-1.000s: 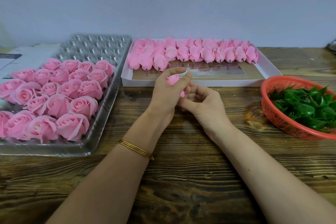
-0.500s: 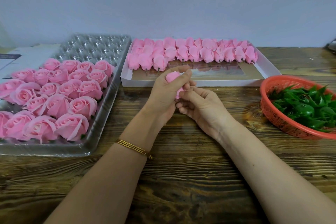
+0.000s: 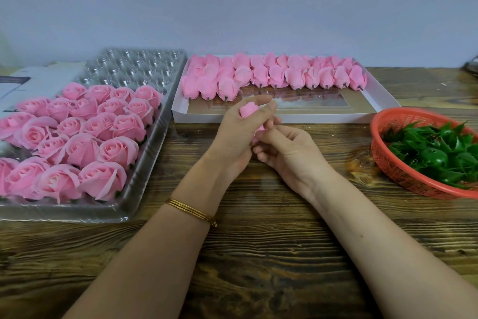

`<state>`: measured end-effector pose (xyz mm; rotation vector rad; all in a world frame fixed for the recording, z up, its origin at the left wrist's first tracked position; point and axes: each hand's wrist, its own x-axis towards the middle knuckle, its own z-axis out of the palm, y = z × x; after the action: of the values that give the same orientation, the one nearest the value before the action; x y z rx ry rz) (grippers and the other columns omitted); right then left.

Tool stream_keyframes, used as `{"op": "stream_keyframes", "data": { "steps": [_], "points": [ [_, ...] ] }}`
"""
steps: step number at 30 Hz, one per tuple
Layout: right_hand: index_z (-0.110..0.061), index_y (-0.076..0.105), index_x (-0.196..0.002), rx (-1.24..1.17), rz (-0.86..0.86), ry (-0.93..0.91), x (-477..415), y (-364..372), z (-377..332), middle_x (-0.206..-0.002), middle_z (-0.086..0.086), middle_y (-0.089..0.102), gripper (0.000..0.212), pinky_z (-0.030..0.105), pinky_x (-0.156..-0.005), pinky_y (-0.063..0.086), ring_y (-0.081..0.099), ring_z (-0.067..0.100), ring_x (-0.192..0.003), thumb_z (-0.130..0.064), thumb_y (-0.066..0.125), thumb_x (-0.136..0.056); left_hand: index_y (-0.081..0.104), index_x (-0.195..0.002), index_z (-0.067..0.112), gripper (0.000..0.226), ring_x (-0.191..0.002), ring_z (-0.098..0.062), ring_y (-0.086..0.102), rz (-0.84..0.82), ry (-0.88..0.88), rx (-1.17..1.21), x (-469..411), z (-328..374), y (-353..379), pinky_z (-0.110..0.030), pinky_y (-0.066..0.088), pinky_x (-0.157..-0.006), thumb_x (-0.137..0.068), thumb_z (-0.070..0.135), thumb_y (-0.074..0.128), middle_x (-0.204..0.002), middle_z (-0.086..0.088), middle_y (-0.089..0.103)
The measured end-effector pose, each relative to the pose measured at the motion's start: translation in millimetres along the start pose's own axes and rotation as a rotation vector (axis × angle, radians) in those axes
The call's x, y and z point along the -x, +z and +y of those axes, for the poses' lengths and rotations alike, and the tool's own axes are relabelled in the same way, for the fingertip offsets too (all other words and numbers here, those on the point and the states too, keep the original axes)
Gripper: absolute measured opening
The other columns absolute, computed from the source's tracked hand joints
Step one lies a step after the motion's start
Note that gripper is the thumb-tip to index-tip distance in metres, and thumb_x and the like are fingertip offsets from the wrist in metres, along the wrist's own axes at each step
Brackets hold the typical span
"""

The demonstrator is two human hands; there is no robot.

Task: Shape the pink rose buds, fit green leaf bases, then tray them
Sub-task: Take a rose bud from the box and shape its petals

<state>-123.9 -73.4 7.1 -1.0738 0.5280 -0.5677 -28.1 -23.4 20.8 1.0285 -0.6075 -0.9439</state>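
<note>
The wooden table (image 3: 258, 254) is laid out as a small work line around the person. At 10 o'clock the clear tray (image 3: 134, 67) holds the finished roses (image 3: 77, 142) in its near rows, and the far cups are bare, probably so it fills front to back. At 12 o'clock the white box (image 3: 310, 118) keeps the unshaped buds (image 3: 274, 73) lying in rows with their stubs toward the person, handy to pick up. At 3 o'clock the red basket (image 3: 388, 163) holds the green leaf bases (image 3: 434, 150), close to the right arm for the fitting step.

The left hand (image 3: 238, 135), with a gold bracelet (image 3: 191, 211) on its wrist, is wrapped round one bud (image 3: 248, 110) above the table's middle, just in front of the box. The right hand (image 3: 292, 153) has its fingers curled and its thumb pinching the bud's lower end, so one hand seems to steady it while the other works the petals. I judge this to be the shaping step, with no leaf base fitted yet.

The bud's long axis runs roughly 6 to 12 o'clock, near upright: the rolled top points up and away toward 12, and the base points down toward the right hand
</note>
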Motion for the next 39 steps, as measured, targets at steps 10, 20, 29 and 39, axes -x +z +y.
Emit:
{"op": "stream_keyframes", "data": {
  "steps": [10,20,29,39],
  "points": [
    [-0.001,0.070,-0.095,0.151,0.115,-0.086,-0.7,-2.3,7.9,-0.073,0.004,0.067,0.024,0.022,-0.066,0.051,0.062,0.013,-0.070,0.005,0.078,-0.074,0.059,-0.105,0.012,0.012,-0.067,-0.013,0.064,0.116,0.025,-0.024,-1.0,-3.5,0.6,-0.028,0.057,-0.070,-0.094,0.009,0.063,-0.062,0.000,0.063],
    [-0.001,0.068,-0.084,0.148,0.109,-0.125,1.4,-0.5,4.4,-0.060,0.000,0.062,0.014,0.020,-0.062,0.046,0.054,0.011,-0.059,0.010,0.072,-0.076,0.057,-0.110,0.013,0.018,-0.069,-0.008,0.065,0.057,0.046,-0.051,-0.4,-4.1,2.2,-0.030,0.050,-0.064,-0.094,0.011,0.064,-0.055,0.006,0.061],
    [-0.002,0.069,-0.083,-0.027,0.041,-0.013,-0.1,-0.3,2.6,-0.069,0.005,0.065,0.008,0.017,-0.059,0.051,0.061,0.011,-0.062,0.006,0.069,-0.081,0.059,-0.108,0.011,0.015,-0.068,-0.012,0.064,0.060,0.055,-0.029,-1.1,-3.3,-0.6,-0.029,0.053,-0.068,-0.094,0.010,0.063,-0.057,0.000,0.057],
    [-0.008,0.070,-0.084,0.280,0.141,-0.253,3.7,0.5,7.6,-0.063,-0.008,0.066,0.017,0.015,-0.063,0.049,0.058,0.003,-0.061,0.005,0.076,-0.076,0.059,-0.106,0.011,0.018,-0.067,-0.012,0.064,0.119,0.071,-0.011,-4.5,-9.6,2.1,-0.026,0.057,-0.066,-0.090,0.009,0.068,-0.057,0.006,0.063]
  ]
}}
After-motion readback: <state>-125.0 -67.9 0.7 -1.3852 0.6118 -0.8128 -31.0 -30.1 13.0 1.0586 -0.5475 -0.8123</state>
